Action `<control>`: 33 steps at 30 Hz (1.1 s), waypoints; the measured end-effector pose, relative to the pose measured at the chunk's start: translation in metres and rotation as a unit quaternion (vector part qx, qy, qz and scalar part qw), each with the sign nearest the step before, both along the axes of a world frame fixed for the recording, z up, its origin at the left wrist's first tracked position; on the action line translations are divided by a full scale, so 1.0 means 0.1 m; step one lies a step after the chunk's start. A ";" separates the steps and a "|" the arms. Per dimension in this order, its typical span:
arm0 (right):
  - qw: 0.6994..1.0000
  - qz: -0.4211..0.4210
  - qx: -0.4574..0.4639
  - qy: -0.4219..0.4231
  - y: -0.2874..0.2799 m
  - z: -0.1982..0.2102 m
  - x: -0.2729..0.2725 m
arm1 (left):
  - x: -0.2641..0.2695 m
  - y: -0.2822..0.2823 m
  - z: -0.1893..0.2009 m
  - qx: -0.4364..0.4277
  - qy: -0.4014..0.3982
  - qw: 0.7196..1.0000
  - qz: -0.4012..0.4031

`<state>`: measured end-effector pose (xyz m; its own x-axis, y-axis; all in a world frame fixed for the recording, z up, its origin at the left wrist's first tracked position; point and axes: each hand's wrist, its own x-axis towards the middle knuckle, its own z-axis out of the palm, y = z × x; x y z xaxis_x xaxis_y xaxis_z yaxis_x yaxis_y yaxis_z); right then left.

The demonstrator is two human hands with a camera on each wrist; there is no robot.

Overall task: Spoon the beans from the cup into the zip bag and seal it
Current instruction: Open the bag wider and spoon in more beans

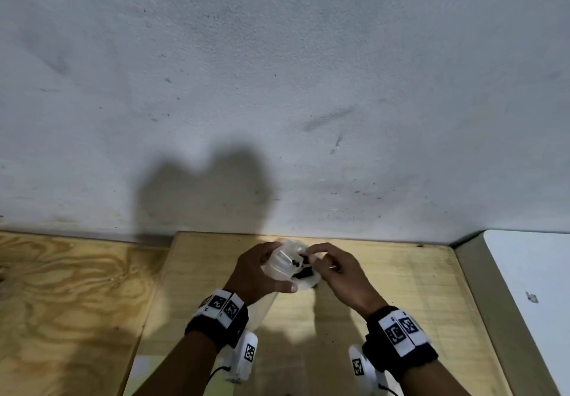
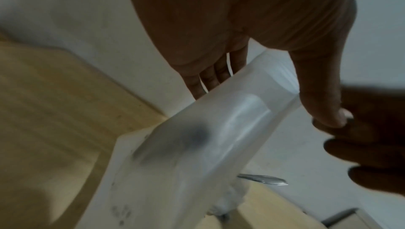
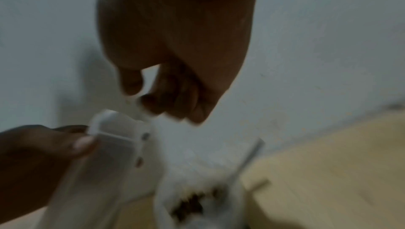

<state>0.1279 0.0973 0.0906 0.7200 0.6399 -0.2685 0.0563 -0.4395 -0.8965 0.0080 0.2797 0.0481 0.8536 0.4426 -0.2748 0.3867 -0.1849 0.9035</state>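
Observation:
My left hand [image 1: 282,267] grips a translucent plastic cup [image 1: 282,260], tipped on its side above the table. A few dark beans [image 1: 297,262] sit at its mouth, and two [image 3: 144,136] are dropping from the rim. Under the mouth stands the clear zip bag [image 1: 308,283] with dark beans [image 3: 188,203] inside. My right hand [image 1: 311,255] has its fingers curled, thumb and forefinger pinching what looks like the bag's top edge [image 3: 142,111]. A metal spoon [image 2: 263,179] pokes out beside the bag; its handle [image 3: 252,154] slants up. Both wrist views are blurred.
All this is over a light plywood board [image 1: 385,303] set against a grey-white wall [image 1: 277,87]. A darker plywood surface [image 1: 61,303] lies to the left, a white panel [image 1: 539,287] to the right. My hands' shadow falls on the wall.

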 end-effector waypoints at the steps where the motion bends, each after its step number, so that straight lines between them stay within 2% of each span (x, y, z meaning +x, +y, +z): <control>1: 0.997 0.065 0.008 0.030 0.07 0.11 -0.04 | 0.01 -0.03 0.06 0.003 -0.011 1.000 -0.016; 3: 0.991 0.127 -0.010 0.040 0.17 0.26 -0.06 | 0.04 -0.10 0.17 0.010 -0.035 0.999 -0.036; 7: 0.981 0.148 -0.072 -0.101 0.22 0.40 0.02 | 0.06 -0.12 0.31 0.031 -0.062 0.997 -0.023; 9: 0.968 0.134 -0.092 -0.191 0.21 0.48 0.06 | 0.05 -0.10 0.36 0.020 -0.074 0.997 -0.016; 12: 0.942 0.079 -0.100 -0.310 0.17 0.57 0.09 | 0.03 -0.02 0.42 -0.065 -0.115 0.989 0.064; 16: 0.934 0.040 -0.052 -0.351 0.12 0.60 0.07 | 0.00 0.06 0.52 -0.071 -0.150 0.976 0.142; 22: 0.955 -0.032 0.053 -0.290 0.04 0.54 -0.01 | 0.04 0.03 0.72 -0.043 -0.179 0.970 0.162; 25: 0.974 -0.071 0.131 -0.170 0.04 0.58 -0.09 | 0.06 -0.02 0.76 -0.055 -0.185 0.966 0.171; 28: 0.984 -0.099 0.134 -0.063 0.06 0.58 -0.13 | 0.06 -0.05 0.79 -0.071 -0.189 0.964 0.176; 33: 0.987 -0.091 0.130 -0.028 0.05 0.51 -0.12 | 0.02 -0.06 0.76 -0.046 -0.148 0.984 0.090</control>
<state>0.1157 0.1022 0.1418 0.8386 0.5402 -0.0696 0.0495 -0.2029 -0.9779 0.0103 0.2735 0.1244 0.8126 0.5784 -0.0722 0.1239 -0.0503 0.9910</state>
